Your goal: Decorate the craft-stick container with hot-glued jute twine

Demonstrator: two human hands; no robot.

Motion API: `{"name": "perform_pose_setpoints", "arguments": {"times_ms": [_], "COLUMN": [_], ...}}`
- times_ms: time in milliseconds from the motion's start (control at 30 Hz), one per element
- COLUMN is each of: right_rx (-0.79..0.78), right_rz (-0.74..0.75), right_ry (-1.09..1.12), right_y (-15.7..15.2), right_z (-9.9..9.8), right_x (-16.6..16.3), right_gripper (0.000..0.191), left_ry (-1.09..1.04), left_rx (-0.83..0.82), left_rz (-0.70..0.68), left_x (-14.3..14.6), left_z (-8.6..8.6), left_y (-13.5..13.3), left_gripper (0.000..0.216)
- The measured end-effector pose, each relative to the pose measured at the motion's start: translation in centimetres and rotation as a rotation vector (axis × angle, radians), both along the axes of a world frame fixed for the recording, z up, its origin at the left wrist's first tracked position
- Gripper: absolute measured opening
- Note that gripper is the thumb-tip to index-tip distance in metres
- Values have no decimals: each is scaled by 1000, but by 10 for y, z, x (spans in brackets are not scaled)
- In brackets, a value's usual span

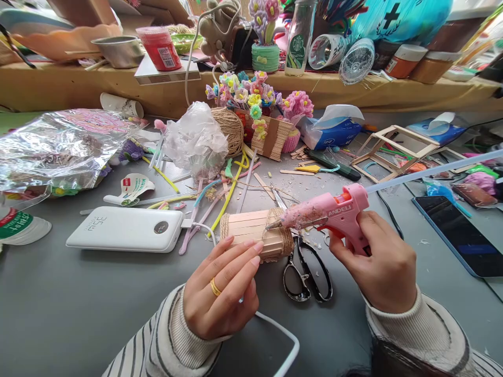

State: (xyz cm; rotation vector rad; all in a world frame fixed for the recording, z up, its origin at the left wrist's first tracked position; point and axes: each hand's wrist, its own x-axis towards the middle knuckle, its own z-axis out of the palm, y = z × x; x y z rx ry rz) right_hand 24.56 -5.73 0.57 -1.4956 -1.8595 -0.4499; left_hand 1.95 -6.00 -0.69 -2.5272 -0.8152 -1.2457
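My right hand is closed round the grip of a pink hot glue gun, with a long translucent glue stick in its back end. The gun's nozzle is at the twine on a small barrel of craft sticks, which lies on its side. Twine bands ring both of its ends. My left hand wears a gold ring and holds the barrel from the near side, fingertips on the sticks; the thumb is partly hidden. Black-handled scissors lie partly beneath the barrel and gun.
A white power bank with a cable sits left of the barrel, and a phone lies at right. Behind are a twine ball, bundled craft sticks, wooden frames and pipe-cleaner flowers. A cluttered shelf spans the back.
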Motion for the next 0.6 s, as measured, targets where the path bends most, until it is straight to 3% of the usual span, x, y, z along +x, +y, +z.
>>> {"name": "perform_pose_setpoints", "arguments": {"times_ms": [600], "right_rx": [-9], "right_rz": [-15], "right_ry": [-7], "right_y": [1], "right_z": [0], "right_x": [1], "right_gripper": [10], "left_ry": [-13], "left_rx": [-9], "left_rz": [-12], "left_x": [-2], "left_z": [-3], "left_y": [-1], "left_gripper": [36]}}
